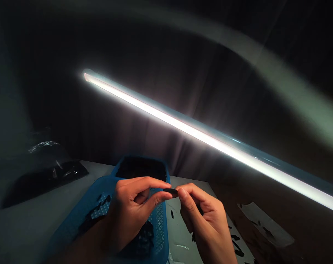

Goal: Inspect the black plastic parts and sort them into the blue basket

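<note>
A small dark elongated piece [170, 191] is held level between my two hands, below the bright lamp. My left hand [138, 205] pinches its left part between thumb and index finger. At its right end, the thumb and index finger of my right hand [203, 212] are pressed together on it, and the other fingers are curled. Something dark shows among those curled fingers, too hidden to name. Beneath my left hand is a blue perforated basket [161, 234] with dark pieces inside.
A second blue basket [167, 169] full of dark material stands behind. The lit tube lamp [183, 126] slants across above the hands. Dark plastic bag [47, 181] at left. Several dark pieces lie on the white table [178, 227] at right; beyond them is a white sheet [268, 225].
</note>
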Action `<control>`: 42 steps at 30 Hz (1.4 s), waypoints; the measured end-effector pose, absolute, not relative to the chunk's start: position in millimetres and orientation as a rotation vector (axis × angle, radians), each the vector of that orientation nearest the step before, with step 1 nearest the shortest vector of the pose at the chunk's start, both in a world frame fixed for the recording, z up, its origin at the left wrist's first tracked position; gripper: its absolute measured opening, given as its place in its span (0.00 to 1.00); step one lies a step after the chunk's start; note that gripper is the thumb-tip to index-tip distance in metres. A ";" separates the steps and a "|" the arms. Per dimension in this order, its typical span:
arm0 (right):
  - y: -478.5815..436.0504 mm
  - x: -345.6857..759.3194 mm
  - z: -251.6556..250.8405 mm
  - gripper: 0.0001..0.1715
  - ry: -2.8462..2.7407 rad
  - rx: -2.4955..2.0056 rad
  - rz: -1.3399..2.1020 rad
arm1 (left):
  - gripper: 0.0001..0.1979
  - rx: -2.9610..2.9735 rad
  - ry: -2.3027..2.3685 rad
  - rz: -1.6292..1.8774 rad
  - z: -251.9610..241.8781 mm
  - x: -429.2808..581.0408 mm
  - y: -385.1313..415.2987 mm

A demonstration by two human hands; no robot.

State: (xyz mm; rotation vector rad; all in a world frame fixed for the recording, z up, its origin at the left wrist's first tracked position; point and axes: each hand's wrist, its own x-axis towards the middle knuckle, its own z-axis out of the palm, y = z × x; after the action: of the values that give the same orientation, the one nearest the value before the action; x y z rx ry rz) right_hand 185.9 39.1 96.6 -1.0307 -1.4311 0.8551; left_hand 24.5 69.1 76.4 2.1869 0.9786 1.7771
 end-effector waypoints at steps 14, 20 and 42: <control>68.3 182.0 67.4 0.28 -1.216 -0.944 1.110 | 0.05 2.727 0.728 1.573 46.0 44.8 58.3; 63.7 178.5 68.7 0.30 -1.240 -0.915 1.071 | 0.04 2.535 0.721 1.643 50.0 46.9 57.5; 39.1 186.3 94.2 0.07 -1.462 -0.983 0.594 | 0.06 1.969 0.896 1.880 73.7 26.6 63.5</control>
State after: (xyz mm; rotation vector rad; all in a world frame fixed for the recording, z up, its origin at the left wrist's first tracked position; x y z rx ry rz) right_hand 186.3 39.1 94.2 -0.9830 -1.4618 0.5935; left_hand 26.6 63.5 73.7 1.9687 0.8961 1.8803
